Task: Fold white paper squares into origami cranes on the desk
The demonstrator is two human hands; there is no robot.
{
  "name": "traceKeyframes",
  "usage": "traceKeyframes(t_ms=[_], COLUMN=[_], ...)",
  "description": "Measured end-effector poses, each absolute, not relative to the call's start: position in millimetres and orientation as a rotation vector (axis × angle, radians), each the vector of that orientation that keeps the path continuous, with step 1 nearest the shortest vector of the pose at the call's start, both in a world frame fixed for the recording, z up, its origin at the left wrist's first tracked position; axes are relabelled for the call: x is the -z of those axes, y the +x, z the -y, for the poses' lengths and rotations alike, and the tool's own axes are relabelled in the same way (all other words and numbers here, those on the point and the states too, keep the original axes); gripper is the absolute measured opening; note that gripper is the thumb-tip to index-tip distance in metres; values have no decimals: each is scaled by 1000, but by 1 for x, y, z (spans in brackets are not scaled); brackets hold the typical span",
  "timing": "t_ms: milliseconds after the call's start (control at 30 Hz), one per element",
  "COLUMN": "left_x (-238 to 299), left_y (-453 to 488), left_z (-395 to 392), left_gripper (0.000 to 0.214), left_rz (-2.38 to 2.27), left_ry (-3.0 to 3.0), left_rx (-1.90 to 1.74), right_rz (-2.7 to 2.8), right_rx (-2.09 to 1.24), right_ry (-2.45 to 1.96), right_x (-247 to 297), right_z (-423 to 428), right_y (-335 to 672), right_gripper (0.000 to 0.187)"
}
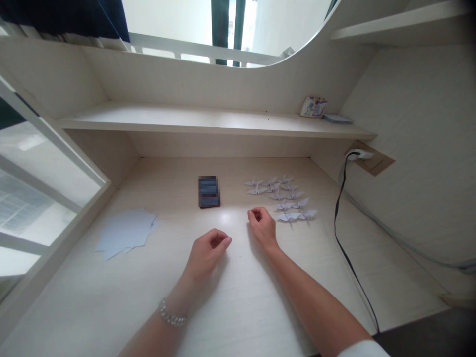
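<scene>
The left hand [210, 248] is holding its thumb and fingertips in a narrow, loose curl above the middle of the desk [238, 302], and nothing is showing between them; I cannot tell whether the tips are touching. The right hand [262, 228] is making a similar small curl a little nearer the far edge, with a dark hollow inside the fingers and, again, nothing showing in the pinch

Pinching lightly is probably serving best here, since thin folded wings are likely to be creasing under a hard squeeze. Keeping the right knuckles and forearm off the nearest row is looking wise too, as a brush from the side could be tipping several at once. Lifting from above, by the body, is seeming safer than sliding

Just beside the right knuckles, towards the right edge, the cranes [278, 197] are standing in loose rows. They are running back from there towards the far right corner, with the nearest pair apart from the hand and the farthest ones sitting closer to the far edge. The left hand is lying well apart from them

Farther out, a dark slab [209, 192] is lying flat between the hands and the far edge, its face blurred. The paper [126, 230] is spreading in an uneven stack towards the left edge, and a cable [335, 218] is hanging by the right edge
</scene>
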State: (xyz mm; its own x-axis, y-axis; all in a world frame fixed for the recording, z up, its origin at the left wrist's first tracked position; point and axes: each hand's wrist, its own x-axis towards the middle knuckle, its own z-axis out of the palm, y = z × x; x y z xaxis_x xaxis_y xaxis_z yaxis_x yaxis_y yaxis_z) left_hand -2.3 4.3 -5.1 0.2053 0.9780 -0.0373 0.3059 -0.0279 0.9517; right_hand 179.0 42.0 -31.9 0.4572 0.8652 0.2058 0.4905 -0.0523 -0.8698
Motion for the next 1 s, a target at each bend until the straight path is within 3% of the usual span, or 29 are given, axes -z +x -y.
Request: traceKeyframes(t_ms=[200, 533, 667, 767, 1000], left_x=[7, 3, 2, 4, 10], left_y=[-43, -113, -153, -176, -192], left_z=[-26, -39, -29, -26, -37], left_gripper=[26, 26, 35, 44, 68], left_rz=[-1712, -2153, -2481, -2682, -2793], left_ry=[1608, 1589, 1568, 1470, 1323], left_rx=[-950, -895, -907, -706, -570], right_rz=[1373, 1654, 1678, 1723, 1749], right_rx=[-595, -533, -502, -513, -583], right_ry=[-1637, -1871, -1919, -1847, -1753], right_x=[27, 26, 27, 28, 29], right_z=[-5, -29, -39, -38, -34], right_y=[166, 157, 146, 143, 149], right_gripper=[29, 27, 29, 29, 30])
